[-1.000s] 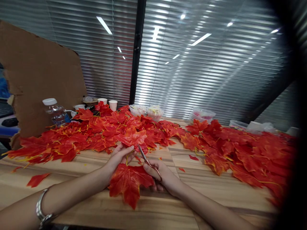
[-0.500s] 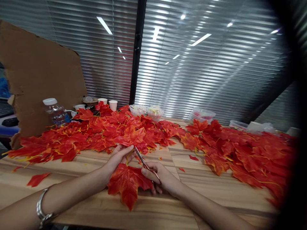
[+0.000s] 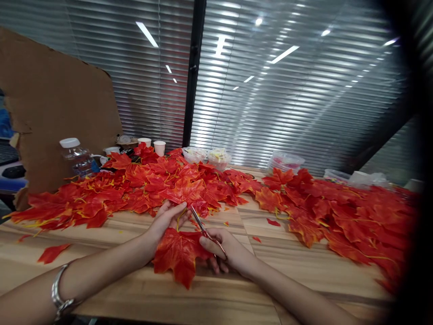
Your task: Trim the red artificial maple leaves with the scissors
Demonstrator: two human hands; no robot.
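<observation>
My left hand [image 3: 167, 222] is closed, thumb and fingers pinching a red maple leaf [image 3: 185, 190] by its lower edge or stem. A second red leaf [image 3: 178, 256] hangs below that hand from a yellowish stem. In my right hand [image 3: 225, 247] is a pair of scissors [image 3: 203, 228] with reddish metallic handles; its blades point up and left and end just beside the left fingertips. The blades look close together. The lower leaf's right edge lies near the right fingers.
A large heap of red leaves [image 3: 101, 198] spreads behind and left, another [image 3: 352, 216] at right. Behind stand a clear bottle [image 3: 78, 158], paper cups [image 3: 159, 148], plastic bowls [image 3: 219, 158] and a cardboard sheet [image 3: 64, 104]. Red scraps [image 3: 54, 253] lie on the wooden table [image 3: 152, 298].
The lower leaf has shifted and turned slightly, its bottom tip now higher and further right. My left hand has moved slightly up and left; my right hand has barely moved.
</observation>
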